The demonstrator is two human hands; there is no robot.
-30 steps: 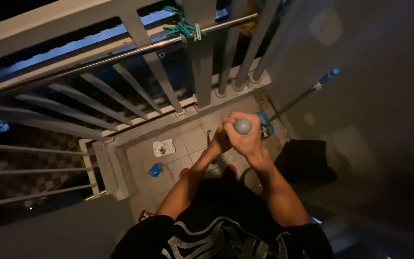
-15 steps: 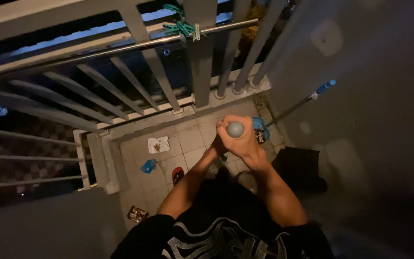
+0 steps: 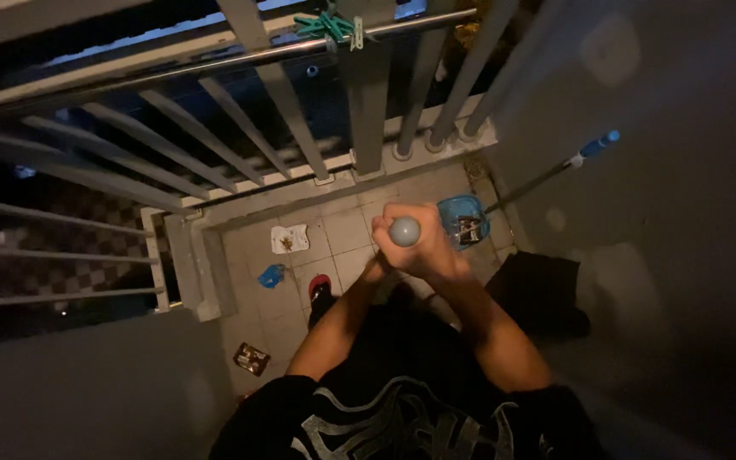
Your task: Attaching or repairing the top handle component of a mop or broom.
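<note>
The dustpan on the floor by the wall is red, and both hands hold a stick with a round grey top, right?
Not quite. The head view shows the dustpan is blue, not red. Both hands, right hand and left hand, do grip the stick with the round grey top.

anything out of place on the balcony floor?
Yes: litter lies loose on the tiled floor: a soiled white scrap, a crumpled blue bit, a dark wrapper. The blue dustpan holds rubbish.
</note>
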